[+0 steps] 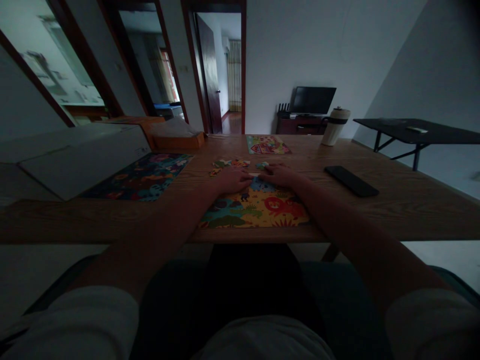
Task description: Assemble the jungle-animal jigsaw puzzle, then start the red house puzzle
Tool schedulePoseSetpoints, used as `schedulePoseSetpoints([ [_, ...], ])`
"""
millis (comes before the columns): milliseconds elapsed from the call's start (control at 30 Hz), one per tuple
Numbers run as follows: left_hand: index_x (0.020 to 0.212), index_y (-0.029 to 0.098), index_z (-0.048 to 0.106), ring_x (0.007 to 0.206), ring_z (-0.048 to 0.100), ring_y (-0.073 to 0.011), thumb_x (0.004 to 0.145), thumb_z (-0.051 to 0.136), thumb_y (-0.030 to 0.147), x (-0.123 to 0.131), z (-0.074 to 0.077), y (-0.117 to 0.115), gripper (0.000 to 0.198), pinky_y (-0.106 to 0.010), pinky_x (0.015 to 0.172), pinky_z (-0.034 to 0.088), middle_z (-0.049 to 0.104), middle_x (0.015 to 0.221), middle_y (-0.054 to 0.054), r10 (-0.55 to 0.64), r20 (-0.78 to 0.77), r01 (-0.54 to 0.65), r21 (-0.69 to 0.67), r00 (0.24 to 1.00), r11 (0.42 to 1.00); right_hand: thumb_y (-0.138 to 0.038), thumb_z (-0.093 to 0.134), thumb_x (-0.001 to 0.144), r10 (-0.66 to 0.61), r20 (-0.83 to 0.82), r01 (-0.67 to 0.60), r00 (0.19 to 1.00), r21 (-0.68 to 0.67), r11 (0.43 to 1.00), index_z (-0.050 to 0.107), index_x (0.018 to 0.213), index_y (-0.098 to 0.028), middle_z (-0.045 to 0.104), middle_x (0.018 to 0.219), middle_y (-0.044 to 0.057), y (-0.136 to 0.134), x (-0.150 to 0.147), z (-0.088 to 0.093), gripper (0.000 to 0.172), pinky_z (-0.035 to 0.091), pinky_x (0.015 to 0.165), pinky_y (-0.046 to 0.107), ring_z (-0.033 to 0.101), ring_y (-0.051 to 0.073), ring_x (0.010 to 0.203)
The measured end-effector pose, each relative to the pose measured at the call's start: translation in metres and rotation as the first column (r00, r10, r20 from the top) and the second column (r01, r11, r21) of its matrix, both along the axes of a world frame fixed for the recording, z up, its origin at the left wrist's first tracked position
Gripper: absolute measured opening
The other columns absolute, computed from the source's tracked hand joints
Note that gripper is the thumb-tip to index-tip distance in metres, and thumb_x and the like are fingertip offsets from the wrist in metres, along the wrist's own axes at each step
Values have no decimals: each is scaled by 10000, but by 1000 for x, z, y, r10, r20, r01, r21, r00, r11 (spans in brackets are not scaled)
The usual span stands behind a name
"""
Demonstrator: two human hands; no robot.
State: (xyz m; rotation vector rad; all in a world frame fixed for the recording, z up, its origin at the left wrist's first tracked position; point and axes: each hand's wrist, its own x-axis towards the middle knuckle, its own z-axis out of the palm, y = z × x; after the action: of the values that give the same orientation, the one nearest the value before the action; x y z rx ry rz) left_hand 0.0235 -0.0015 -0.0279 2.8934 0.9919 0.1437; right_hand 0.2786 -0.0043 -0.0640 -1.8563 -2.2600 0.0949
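Note:
A partly assembled jigsaw puzzle [255,212] with a red lion and a green crocodile lies near the table's front edge. My left hand [234,181] rests over its upper left part, fingers closed and pointing right. From the other side my right hand [280,176] reaches in, its fingers bent together at the puzzle's upper edge. A small pale-edged puzzle piece [255,174] shows between the fingertips of both hands; dim light blurs the exact grip. Just beyond my right fingertips sits a teal loose piece [261,165]. Several more loose pieces [230,163] lie behind my left hand.
A dark blue picture puzzle [144,177] lies at left beside a large white box [82,155]. Farther back are an orange-brown box [178,141] and a colourful picture sheet [268,145]. At right are a black phone [350,181] and a pale tumbler [335,127].

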Motion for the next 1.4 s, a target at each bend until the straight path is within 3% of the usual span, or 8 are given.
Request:
schedulePoseSetpoints([
  [233,1480,269,668,1487,490,-260,1104,420,476,-2,-5,2,495,-402,1257,250,635,1545,-52,-29,-25,30,45,999,999,-776,447,1001,-19,19,20,1000,-31,999,569,1573,-202,501,1647,168,2,1,2,820,306,1260,565,430,433,1527],
  [600,1411,259,721,1341,619,-236,1085,448,416,-14,-7,13,453,-357,1172,359,708,1451,-48,-92,-16,92,58,996,994,-834,425,965,-61,31,62,998,-29,998,577,1557,-163,579,1559,222,-3,-8,6,908,390,1199,583,512,451,1457],
  [1067,1391,259,730,1310,629,-254,1101,457,473,-13,-1,-2,452,-383,1129,376,715,1438,-60,-97,-67,106,149,993,983,-743,392,1026,-74,84,77,994,-29,997,597,1551,-223,594,1555,188,-23,-19,18,768,371,1194,627,484,466,1467],
  [1400,1415,267,713,1345,604,-266,1101,453,465,-13,0,-3,452,-405,1170,330,664,1506,-64,-154,-112,171,156,982,973,-737,366,1033,-33,91,36,995,-33,999,600,1540,-201,537,1606,197,-25,-18,19,774,325,1221,643,433,470,1506],
])
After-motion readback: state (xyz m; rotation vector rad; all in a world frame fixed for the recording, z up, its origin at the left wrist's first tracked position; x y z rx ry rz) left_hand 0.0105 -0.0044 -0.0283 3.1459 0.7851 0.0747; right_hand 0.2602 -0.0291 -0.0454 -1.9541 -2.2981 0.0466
